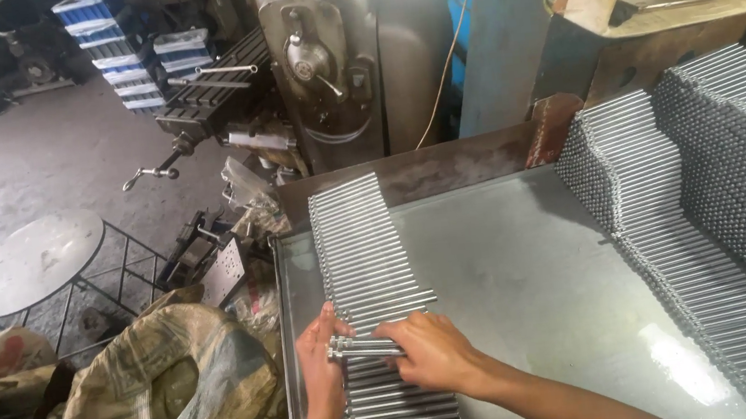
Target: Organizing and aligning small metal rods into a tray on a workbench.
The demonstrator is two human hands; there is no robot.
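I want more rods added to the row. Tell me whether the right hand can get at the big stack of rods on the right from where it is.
Probably yes: the right hand rests on the rod row, and only bare metal table separates it from the big stack.

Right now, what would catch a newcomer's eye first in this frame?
First, the two hands at the bottom centre: the left hand and right hand grip a small bundle of metal rods over a long row of rods laid side by side on the metal table. On the right, a big stack of rods fills the table's edge. Behind stands a grey milling machine; at lower left, an open sack.
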